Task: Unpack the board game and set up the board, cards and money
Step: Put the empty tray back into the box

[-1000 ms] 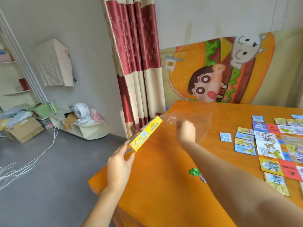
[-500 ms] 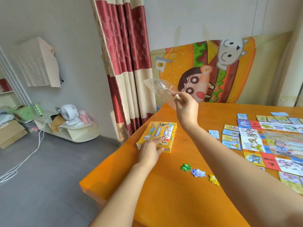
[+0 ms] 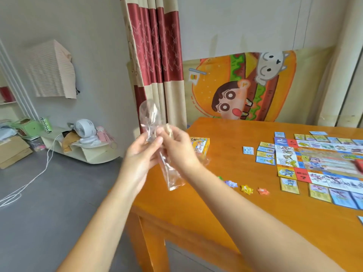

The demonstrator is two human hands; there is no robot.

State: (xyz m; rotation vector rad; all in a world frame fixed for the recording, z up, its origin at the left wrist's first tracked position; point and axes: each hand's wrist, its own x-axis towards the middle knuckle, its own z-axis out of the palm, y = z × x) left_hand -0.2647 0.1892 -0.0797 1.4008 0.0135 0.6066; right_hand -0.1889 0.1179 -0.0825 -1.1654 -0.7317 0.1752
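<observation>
My left hand [image 3: 141,154] has let go of the yellow box [image 3: 202,144], which lies behind my hands on the bench [image 3: 216,209]. It now joins my right hand [image 3: 177,152], and both pinch the clear bag [image 3: 150,112] at centre frame. The board [image 3: 324,160] lies at right, so I judge I'm clearing packaging.

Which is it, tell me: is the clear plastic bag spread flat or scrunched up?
Scrunched up. Both the left hand and right hand grip the clear plastic bag, gathered into a narrow, crumpled strip.

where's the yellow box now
In the head view, the yellow box lies on the table near its far left corner, partly hidden behind the right hand.
</observation>
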